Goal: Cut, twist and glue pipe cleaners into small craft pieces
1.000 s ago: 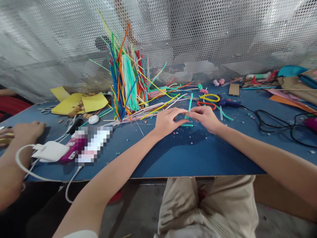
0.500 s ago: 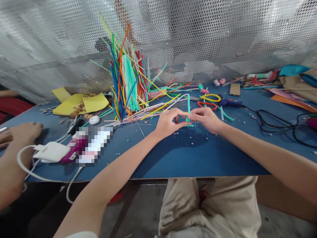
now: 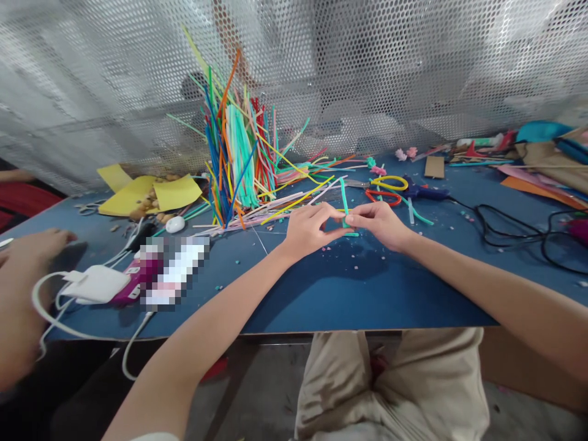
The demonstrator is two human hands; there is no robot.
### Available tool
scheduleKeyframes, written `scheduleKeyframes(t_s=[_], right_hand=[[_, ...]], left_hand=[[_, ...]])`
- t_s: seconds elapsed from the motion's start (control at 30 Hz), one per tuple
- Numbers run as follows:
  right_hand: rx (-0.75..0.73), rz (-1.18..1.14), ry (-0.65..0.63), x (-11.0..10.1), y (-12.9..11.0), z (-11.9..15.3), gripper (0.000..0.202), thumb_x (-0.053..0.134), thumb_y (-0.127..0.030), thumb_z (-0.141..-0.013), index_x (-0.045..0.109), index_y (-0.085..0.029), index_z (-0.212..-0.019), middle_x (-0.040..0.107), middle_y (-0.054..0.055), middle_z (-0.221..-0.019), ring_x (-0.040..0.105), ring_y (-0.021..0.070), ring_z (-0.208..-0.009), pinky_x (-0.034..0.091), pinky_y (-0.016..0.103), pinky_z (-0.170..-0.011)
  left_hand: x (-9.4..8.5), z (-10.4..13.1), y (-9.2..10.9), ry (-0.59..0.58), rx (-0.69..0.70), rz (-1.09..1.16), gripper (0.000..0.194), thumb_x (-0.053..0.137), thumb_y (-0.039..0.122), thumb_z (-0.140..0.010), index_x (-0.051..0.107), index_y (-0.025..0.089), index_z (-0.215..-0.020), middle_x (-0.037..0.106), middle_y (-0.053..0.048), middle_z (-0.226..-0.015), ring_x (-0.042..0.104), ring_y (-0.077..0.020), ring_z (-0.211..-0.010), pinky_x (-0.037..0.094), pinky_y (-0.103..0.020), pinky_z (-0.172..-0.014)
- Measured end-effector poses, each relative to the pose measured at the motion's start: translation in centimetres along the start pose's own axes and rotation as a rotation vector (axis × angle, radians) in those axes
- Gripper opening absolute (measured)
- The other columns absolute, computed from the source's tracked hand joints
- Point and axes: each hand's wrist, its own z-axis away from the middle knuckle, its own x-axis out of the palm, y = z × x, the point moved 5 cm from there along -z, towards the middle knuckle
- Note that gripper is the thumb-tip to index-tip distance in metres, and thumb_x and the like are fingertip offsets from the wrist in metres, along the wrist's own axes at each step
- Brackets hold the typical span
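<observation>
Between my two hands is a turquoise pipe cleaner [image 3: 344,196], bent, with one length sticking up and a short end lying out below the fingers. My left hand [image 3: 310,228] pinches it from the left between thumb and forefinger. From the right, my right hand [image 3: 379,222] pinches the same spot, thumb on top. The fingers hide the part where they meet. Just beyond the right hand lie scissors with a yellow handle loop [image 3: 391,183] and a red-orange handle loop [image 3: 383,196].
A dense bundle of coloured pipe cleaners [image 3: 239,156] stands behind left. A blue glue gun [image 3: 428,192] with a black cord [image 3: 493,236] lies right. Left are yellow paper [image 3: 177,190], a white charger [image 3: 98,283], a pixelated phone-like object [image 3: 179,269] and another person's hand [image 3: 39,251].
The upright length of the turquoise pipe cleaner has tipped left at its top. My hands have shifted only slightly. At the left edge, the other person's hand has moved a little.
</observation>
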Motion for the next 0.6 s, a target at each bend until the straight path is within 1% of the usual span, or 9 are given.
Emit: scheduleKeyframes(t_s=[0.1, 0.17, 0.27, 0.3, 0.33, 0.37, 0.47, 0.53, 0.6], right_hand=[[-0.033, 0.046, -0.011, 0.0, -0.5, 0.0, 0.030, 0.088, -0.047, -0.066, 0.077, -0.021, -0.078, 0.070, 0.001, -0.077, 0.057, 0.0142, -0.071, 0.045, 0.032, -0.071], [-0.087, 0.071, 0.010, -0.1, -1.0, 0.0, 0.031, 0.086, -0.048, -0.069, 0.075, -0.021, -0.078, 0.069, 0.000, -0.077, 0.056, 0.0141, -0.070, 0.044, 0.033, -0.070], [-0.226, 0.182, 0.072, -0.4, -2.0, 0.0, 0.026, 0.082, -0.047, -0.075, 0.074, -0.022, -0.077, 0.063, -0.001, -0.074, 0.049, 0.0124, -0.067, 0.038, 0.032, -0.065], [-0.273, 0.227, 0.089, -0.6, -2.3, 0.0, 0.024, 0.081, -0.046, -0.077, 0.075, -0.022, -0.077, 0.062, -0.001, -0.075, 0.047, 0.0124, -0.067, 0.037, 0.032, -0.064], [-0.307, 0.268, 0.098, -0.7, -2.5, 0.0, 0.023, 0.081, -0.045, -0.078, 0.075, -0.023, -0.078, 0.061, -0.001, -0.077, 0.047, 0.0127, -0.069, 0.036, 0.032, -0.064], [-0.325, 0.304, 0.103, -0.8, -2.6, 0.0, 0.021, 0.081, -0.045, -0.078, 0.077, -0.024, -0.078, 0.061, 0.000, -0.079, 0.048, 0.0134, -0.071, 0.036, 0.032, -0.065], [-0.322, 0.362, 0.103, -1.0, -2.3, -0.1, 0.021, 0.080, -0.048, -0.078, 0.079, -0.027, -0.080, 0.058, 0.001, -0.083, 0.052, 0.0158, -0.079, 0.037, 0.033, -0.069], [-0.310, 0.367, 0.095, -1.0, -2.0, -0.2, 0.022, 0.078, -0.051, -0.079, 0.079, -0.028, -0.080, 0.058, 0.002, -0.085, 0.052, 0.0170, -0.082, 0.039, 0.034, -0.071], [-0.309, 0.367, 0.085, -1.0, -1.8, -0.3, 0.024, 0.077, -0.052, -0.080, 0.078, -0.028, -0.080, 0.059, 0.002, -0.086, 0.053, 0.0172, -0.083, 0.039, 0.034, -0.071]], left_hand=[[-0.2, -0.1, 0.3, 0.000, 0.021, -0.059, 0.024, 0.074, 0.045, -0.087, 0.068, 0.023, -0.094, 0.074, 0.003, -0.081, 0.056, -0.0075, -0.057, 0.043, -0.023, -0.062], [-0.2, -0.3, 0.3, -0.030, -0.053, -0.035, 0.026, 0.074, 0.045, -0.087, 0.067, 0.024, -0.102, 0.075, 0.003, -0.084, 0.057, -0.0071, -0.056, 0.044, -0.023, -0.063], [0.1, -0.5, -0.3, -0.084, -0.286, 0.159, 0.062, 0.078, 0.055, -0.079, 0.057, 0.024, -0.128, 0.076, 0.000, -0.092, 0.058, -0.0081, -0.056, 0.046, -0.023, -0.061], [0.4, -0.5, -0.5, -0.109, -0.355, 0.242, 0.070, 0.079, 0.057, -0.077, 0.054, 0.022, -0.133, 0.076, -0.001, -0.094, 0.059, -0.0089, -0.057, 0.047, -0.023, -0.060], [0.7, -0.4, -0.6, -0.137, -0.405, 0.316, 0.071, 0.079, 0.058, -0.076, 0.055, 0.021, -0.132, 0.076, -0.002, -0.094, 0.060, -0.0097, -0.059, 0.047, -0.023, -0.060], [1.1, -0.4, -0.6, -0.175, -0.438, 0.377, 0.065, 0.078, 0.058, -0.078, 0.060, 0.019, -0.127, 0.077, -0.003, -0.092, 0.061, -0.0105, -0.060, 0.048, -0.023, -0.061], [2.3, 0.0, -0.5, -0.295, -0.509, 0.530, 0.046, 0.070, 0.058, -0.085, 0.071, 0.016, -0.102, 0.077, -0.004, -0.086, 0.061, -0.0110, -0.058, 0.049, -0.023, -0.060], [2.8, 0.4, -0.4, -0.337, -0.569, 0.625, 0.045, 0.067, 0.059, -0.087, 0.073, 0.015, -0.096, 0.078, -0.006, -0.088, 0.060, -0.0100, -0.055, 0.048, -0.023, -0.058], [3.0, 0.6, -0.4, -0.341, -0.623, 0.675, 0.045, 0.067, 0.058, -0.087, 0.074, 0.015, -0.095, 0.078, -0.007, -0.090, 0.058, -0.0089, -0.053, 0.047, -0.022, -0.055]])
